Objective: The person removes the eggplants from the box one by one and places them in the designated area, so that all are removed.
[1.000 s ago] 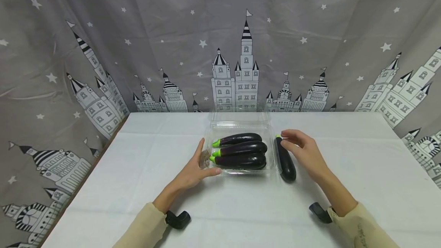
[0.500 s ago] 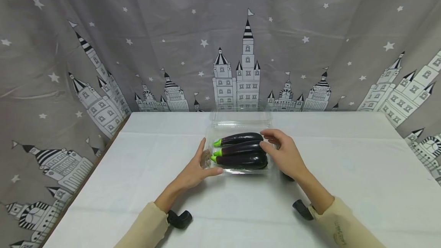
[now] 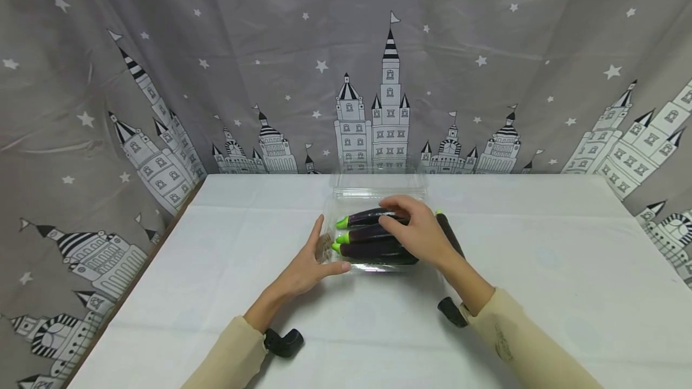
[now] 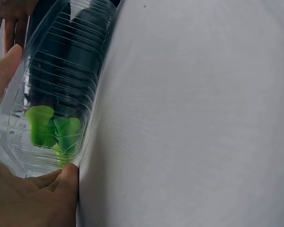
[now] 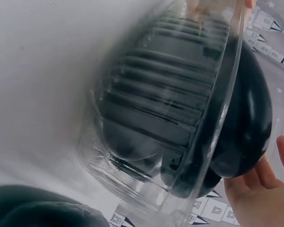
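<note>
A clear plastic clamshell box (image 3: 378, 189) stands mid-table with its lid tipped up at the back and three dark purple eggplants (image 3: 373, 249) lying in it, green stems to the left. My left hand (image 3: 324, 251) grips the box's left end, thumb along the front corner. In the left wrist view the ribbed box (image 4: 61, 71) sits between thumb and fingers, with the stems (image 4: 47, 127) showing through. My right hand (image 3: 402, 227) reaches over the box, fingers resting on the upper eggplants. The right wrist view shows an eggplant's (image 5: 248, 109) round end beside my palm. A fourth eggplant (image 3: 451, 236) lies just right of the box.
A white cloth covers the table (image 3: 540, 269). A grey curtain (image 3: 270, 77) printed with castles and stars hangs close behind and along the left side, where the table's edge (image 3: 162, 239) runs. Black camera mounts sit at both wrists.
My right hand left the lone eggplant on the cloth and moved left, over the eggplants in the box. The left hand stayed on the box's left end.
</note>
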The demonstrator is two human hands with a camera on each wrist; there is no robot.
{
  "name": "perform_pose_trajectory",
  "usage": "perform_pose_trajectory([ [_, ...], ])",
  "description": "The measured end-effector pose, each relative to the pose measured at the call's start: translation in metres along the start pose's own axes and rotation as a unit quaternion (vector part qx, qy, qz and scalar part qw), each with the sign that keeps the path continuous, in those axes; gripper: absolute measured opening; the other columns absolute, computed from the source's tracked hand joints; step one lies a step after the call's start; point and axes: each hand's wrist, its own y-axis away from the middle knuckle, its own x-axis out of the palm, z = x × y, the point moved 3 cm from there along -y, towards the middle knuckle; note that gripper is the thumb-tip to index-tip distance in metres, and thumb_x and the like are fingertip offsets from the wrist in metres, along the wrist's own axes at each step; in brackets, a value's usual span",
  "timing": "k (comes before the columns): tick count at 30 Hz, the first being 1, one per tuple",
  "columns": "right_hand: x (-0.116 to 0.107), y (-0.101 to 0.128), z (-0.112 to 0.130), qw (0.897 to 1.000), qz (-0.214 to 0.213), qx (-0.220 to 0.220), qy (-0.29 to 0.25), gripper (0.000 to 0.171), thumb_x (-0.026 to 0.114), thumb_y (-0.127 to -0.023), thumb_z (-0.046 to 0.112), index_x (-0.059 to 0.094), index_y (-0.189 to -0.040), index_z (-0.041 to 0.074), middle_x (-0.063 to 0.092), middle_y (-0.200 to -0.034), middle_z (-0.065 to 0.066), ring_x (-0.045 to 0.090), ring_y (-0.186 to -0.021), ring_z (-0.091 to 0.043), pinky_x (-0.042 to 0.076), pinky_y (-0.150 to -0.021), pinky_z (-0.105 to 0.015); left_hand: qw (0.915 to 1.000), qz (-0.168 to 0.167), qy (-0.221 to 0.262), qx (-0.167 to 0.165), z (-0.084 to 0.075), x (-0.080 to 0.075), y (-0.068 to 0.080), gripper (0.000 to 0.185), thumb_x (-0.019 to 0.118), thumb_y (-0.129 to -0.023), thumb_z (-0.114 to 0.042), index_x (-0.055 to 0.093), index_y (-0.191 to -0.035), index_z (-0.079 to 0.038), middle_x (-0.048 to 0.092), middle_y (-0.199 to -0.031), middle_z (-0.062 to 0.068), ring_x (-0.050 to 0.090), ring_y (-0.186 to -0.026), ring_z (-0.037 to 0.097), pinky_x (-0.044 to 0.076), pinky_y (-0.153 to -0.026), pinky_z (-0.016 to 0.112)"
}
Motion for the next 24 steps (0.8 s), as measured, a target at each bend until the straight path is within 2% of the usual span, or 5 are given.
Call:
perform_pose_trajectory([
  [8,0.005,-0.012,-0.002,0.999,0.044,0.003,0.0,0.031,0.065,-0.094,0.014,0.066,-0.122,0.002,0.064,-0.124,-0.013,0.058,-0.118,-0.031,0.044,-0.101,-0.049,1.0,0.0,-0.001,0.0,0.001,0.0,-0.001,0.116,0.08,-0.081,-0.038,-0.005,-0.16,-0.026,0.012,-0.162,0.019,0.006,-0.149,0.037,0.007,-0.113,0.063],
  [15,0.012,-0.021,-0.007,0.995,0.086,0.008,0.054,0.03,0.066,-0.091,0.017,0.068,-0.119,0.004,0.066,-0.122,-0.011,0.058,-0.117,-0.027,0.043,-0.101,-0.051,1.0,0.0,0.004,0.002,0.001,0.0,0.001,0.116,0.08,-0.082,-0.037,-0.005,-0.159,-0.027,0.014,-0.162,0.02,0.008,-0.148,0.037,0.009,-0.113,0.063],
  [24,0.012,-0.021,-0.013,0.99,0.116,0.009,0.086,0.032,0.067,-0.091,0.018,0.069,-0.119,0.002,0.067,-0.12,-0.01,0.059,-0.115,-0.029,0.044,-0.099,-0.051,0.9999,0.004,0.005,0.008,0.001,0.0,0.001,0.116,0.08,-0.082,-0.038,-0.006,-0.159,-0.027,0.012,-0.162,0.02,0.008,-0.148,0.037,0.009,-0.113,0.063],
])
